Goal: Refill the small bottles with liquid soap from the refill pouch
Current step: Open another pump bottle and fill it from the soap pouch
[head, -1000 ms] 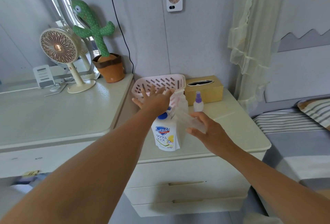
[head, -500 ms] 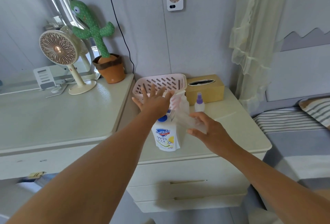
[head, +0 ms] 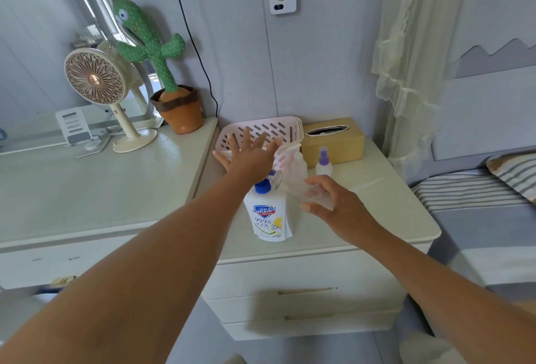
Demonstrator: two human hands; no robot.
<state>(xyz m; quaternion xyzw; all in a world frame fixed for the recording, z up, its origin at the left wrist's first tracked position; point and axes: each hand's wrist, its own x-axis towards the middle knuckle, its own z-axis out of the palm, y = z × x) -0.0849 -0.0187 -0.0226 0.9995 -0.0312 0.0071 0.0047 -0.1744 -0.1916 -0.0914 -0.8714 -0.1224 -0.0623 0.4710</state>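
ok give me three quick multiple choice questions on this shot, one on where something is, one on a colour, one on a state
1. Where does the purple-topped spray bottle stand?
A) in the pink basket
B) in front of the tissue box
C) beside the fan

2. What colour is the cap of the refill pouch?
A) blue
B) red
C) green

3. How is the left hand?
A) gripping the pouch cap
B) curled into a fist
C) fingers spread, holding nothing

Answers:
1 B, it stands on the nightstand just before the tan box.
2 A, the screw cap on top of the white pouch is plainly blue.
3 C, all its fingers are splayed and nothing is in it.
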